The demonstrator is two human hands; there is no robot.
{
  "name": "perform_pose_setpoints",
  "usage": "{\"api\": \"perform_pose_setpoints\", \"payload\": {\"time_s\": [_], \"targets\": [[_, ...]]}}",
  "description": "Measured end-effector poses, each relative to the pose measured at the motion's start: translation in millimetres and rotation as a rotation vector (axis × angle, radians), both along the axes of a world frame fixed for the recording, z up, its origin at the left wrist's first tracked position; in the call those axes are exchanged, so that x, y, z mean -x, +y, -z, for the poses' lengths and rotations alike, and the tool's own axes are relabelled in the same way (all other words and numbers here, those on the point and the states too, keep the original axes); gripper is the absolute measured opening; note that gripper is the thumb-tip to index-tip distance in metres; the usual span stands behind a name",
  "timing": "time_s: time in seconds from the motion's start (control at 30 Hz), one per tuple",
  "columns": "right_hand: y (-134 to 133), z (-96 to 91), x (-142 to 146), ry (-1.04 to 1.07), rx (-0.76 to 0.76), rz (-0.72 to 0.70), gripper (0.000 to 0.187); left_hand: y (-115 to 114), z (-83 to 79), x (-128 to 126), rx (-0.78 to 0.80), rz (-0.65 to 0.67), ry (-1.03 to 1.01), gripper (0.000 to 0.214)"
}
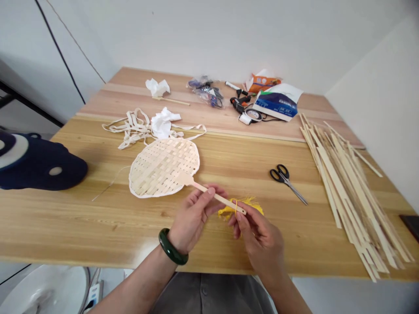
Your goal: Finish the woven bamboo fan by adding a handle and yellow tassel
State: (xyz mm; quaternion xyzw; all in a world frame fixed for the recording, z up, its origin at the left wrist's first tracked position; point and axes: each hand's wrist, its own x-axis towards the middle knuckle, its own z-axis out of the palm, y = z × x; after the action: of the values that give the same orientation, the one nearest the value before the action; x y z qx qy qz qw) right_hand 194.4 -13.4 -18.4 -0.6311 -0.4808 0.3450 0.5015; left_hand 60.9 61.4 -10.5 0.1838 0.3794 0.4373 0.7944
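Note:
A woven bamboo hand fan (pixel 165 168) with white edging lies to the left, its flat wooden handle pointing toward my right side. My left hand (pixel 196 213) grips that handle midway, thumb on top; a dark green bangle circles the wrist. Near the handle's holed end, the fingers of my right hand (pixel 258 231) pinch a yellow cord looped around the handle. Behind the handle shows the cord's yellow tassel (pixel 252 203), partly covered by the handle and my fingers.
Black-handled scissors (pixel 285 181) lie to the right, beside a pile of bamboo strips (pixel 353 192). Tangled white fabric tape (pixel 131 126) and crumpled tissue (pixel 163 122) sit behind the fan. A glue gun (pixel 240 104), tape roll (pixel 253 114) and tissue pack (pixel 278 102) stand farther back. A dark blue object (pixel 42 163) is at left.

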Motion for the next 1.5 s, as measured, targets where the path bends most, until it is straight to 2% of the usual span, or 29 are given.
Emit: {"api": "perform_pose_setpoints", "payload": {"time_s": [0.07,0.13,0.17,0.23,0.3,0.33,0.4,0.47,0.57,0.67,0.77,0.83,0.97,1.13,1.27,1.4,1.5], "targets": [[1.0,3.1,-3.9,-0.086,-0.02,-0.022,0.022,-7.0,0.3,2.9,-0.059,0.225,0.154,0.029],[2.1,5.5,-7.2,-0.148,-0.021,-0.044,0.022,-14.9,-1.2,9.3,-0.236,0.363,0.451,0.035],[2.4,6.2,-7.9,-0.157,-0.017,-0.055,0.022,-18.5,-3.0,13.6,-0.371,0.354,0.628,0.034],[2.5,6.7,-7.3,-0.119,-0.009,-0.069,0.022,-23.3,-8.2,22.6,-0.684,0.201,0.929,0.025],[2.0,6.8,-4.5,-0.04,-0.01,-0.07,0.022,-23.3,-13.6,29.2,-1.007,0.032,1.089,0.015],[1.7,6.7,-2.8,-0.003,-0.009,-0.075,0.022,-21.7,-15.5,30.9,-1.153,-0.007,1.129,0.018],[0.7,6.1,-0.1,0.036,-0.004,-0.099,0.022,-16.4,-16.1,30.5,-1.392,0.044,1.18,0.03],[-0.6,4.4,1.2,0.036,0.009,-0.133,0.023,-10.4,-12.6,26.7,-1.519,0.179,1.195,0.038],[-2.4,-0.1,-0.2,0.039,0.038,-0.154,0.024,-1.3,-3.1,20.5,-1.574,0.271,1.17,0.032],[-3.3,-4.8,-6.0,0.024,0.141,-0.131,0.027,7.6,5.0,17.9,-1.616,0.25,1.128,0.027],[-4.1,-7.8,-14.6,-0.04,0.275,-0.148,0.015,13.8,7.0,16.8,-1.621,0.247,1.099,0.027],[-5.0,-9.1,-18.8,-0.032,0.304,-0.168,0.014,15.1,5.6,15.5,-1.591,0.257,1.092,0.028],[-4.9,-8.2,-13.6,0.118,0.259,-0.082,0.019,13.1,3.1,13.3,-1.491,0.264,1.072,0.035],[3.7,3.9,13.9,0.314,0.206,-0.005,0.018,13.9,5.6,13.1,-1.374,0.305,0.977,0.033],[2.1,6.5,20.3,0.41,0.148,0.054,0.017,17.5,5.9,13.0,-1.409,0.316,0.974,0.028],[-11.6,-4.9,6.1,0.51,0.131,0.073,0.015,20.5,6.3,12.2,-1.484,0.33,1.006,0.021],[-16.5,-10.4,-6.4,0.529,0.109,0.164,0.013,21.9,7.0,11.5,-1.516,0.365,0.992,0.019]]}}
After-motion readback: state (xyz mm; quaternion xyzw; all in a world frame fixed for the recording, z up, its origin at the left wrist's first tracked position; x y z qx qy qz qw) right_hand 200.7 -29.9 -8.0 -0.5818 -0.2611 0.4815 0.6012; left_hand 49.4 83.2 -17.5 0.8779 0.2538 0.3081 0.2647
